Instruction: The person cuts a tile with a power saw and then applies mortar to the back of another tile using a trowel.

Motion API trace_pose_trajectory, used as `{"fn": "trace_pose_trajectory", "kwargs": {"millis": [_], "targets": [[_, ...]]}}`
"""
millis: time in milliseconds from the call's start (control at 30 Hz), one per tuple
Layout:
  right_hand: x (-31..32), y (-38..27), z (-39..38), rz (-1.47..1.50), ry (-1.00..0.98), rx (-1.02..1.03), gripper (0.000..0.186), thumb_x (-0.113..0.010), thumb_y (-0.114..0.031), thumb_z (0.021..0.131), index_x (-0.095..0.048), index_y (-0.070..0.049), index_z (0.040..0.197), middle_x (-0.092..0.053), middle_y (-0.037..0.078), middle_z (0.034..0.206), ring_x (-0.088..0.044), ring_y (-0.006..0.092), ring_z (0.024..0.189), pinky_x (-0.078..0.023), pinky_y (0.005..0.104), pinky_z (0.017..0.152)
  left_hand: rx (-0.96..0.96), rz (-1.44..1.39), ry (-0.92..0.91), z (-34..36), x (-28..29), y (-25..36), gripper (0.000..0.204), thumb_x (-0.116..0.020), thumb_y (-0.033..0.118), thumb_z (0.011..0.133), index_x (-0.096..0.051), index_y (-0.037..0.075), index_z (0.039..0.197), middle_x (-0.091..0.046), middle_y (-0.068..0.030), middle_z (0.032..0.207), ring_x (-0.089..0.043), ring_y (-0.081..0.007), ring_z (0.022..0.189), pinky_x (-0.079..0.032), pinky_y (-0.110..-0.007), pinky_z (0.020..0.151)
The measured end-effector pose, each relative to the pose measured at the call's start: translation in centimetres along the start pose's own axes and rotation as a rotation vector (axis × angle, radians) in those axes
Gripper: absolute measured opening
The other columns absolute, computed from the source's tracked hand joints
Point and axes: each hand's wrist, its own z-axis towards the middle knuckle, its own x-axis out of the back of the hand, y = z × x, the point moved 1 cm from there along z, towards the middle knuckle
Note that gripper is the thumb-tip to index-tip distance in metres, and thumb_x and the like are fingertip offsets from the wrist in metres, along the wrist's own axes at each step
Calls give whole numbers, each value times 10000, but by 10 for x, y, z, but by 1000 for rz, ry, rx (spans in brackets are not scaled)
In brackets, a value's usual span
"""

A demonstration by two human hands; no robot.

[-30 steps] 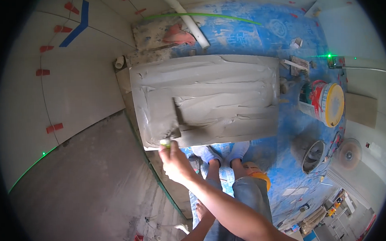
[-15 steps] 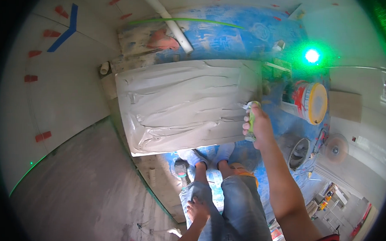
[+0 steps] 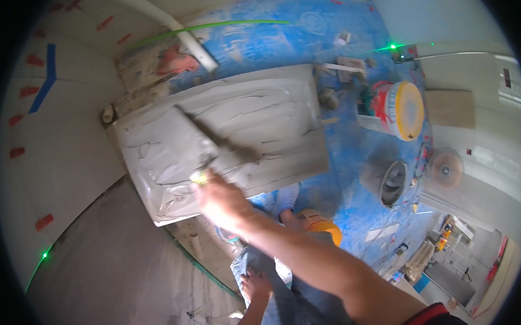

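Observation:
My right hand [image 3: 224, 202] is closed round the yellow-green handle of a trowel [image 3: 196, 130], slightly blurred. Its long blade lies across the grey paste [image 3: 270, 118] spread over a large rectangular panel [image 3: 322, 141], towards the left part. Ridges and smears mark the paste, thickest near the panel's lower left corner. My left hand [image 3: 256, 283] rests on my left knee with its fingers spread, holding nothing.
A white bucket with a yellow lid [image 3: 409, 110] lies to the right, and a bucket of grey material [image 3: 394, 183] stands nearer. A white pipe [image 3: 197, 52] leans beyond the panel. A laser level [image 3: 396, 53] glows green at the far right. An orange-yellow bucket [image 3: 327, 224] sits beside my leg.
My right hand has swept the trowel from the panel's right edge to its left part. The view has shifted, so the panel appears further left. My left hand stays on the knee.

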Motion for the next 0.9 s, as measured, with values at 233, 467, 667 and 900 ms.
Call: {"fn": "trace_pose_trajectory", "kwargs": {"millis": [233, 467, 667, 900], "targets": [[186, 117, -32, -52, 326, -492, 429, -517, -462, 971, -533, -46, 1078, -627, 116, 799, -647, 257, 677, -523, 384, 569, -21, -28, 84, -6, 15, 5, 492, -536, 367, 905, -455, 43, 1267, -502, -261, 1162, -569, -432, 1078, -468, -502, 928], [61, 65, -59, 928, 244, -531, 362, -528, -419, 981, -523, -118, 1182, -601, 72, 768, -611, 222, 606, -511, 345, 553, -64, 38, 69, -5, -3, 12, 551, -533, 402, 903, -437, 40, 1309, -494, -272, 1191, -552, -437, 1107, -449, -507, 959], [34, 7, -57, 37, -172, -339, 442, -433, -371, 1010, -489, 4, 1237, -667, 257, 941, -674, 398, 850, -541, 469, 775, -43, 87, 63, 0, 6, 1, 567, -530, 405, 922, -403, 56, 1350, -471, -270, 1224, -533, -440, 1134, -433, -508, 977], [163, 106, -104, -249, 252, -573, 499, -406, -488, 984, -538, -30, 1134, -649, 279, 1002, -650, 445, 804, -525, 510, 707, -45, 49, 98, -4, 4, 4, 553, -556, 382, 915, -427, 55, 1342, -476, -275, 1232, -540, -446, 1128, -443, -506, 966]]}}
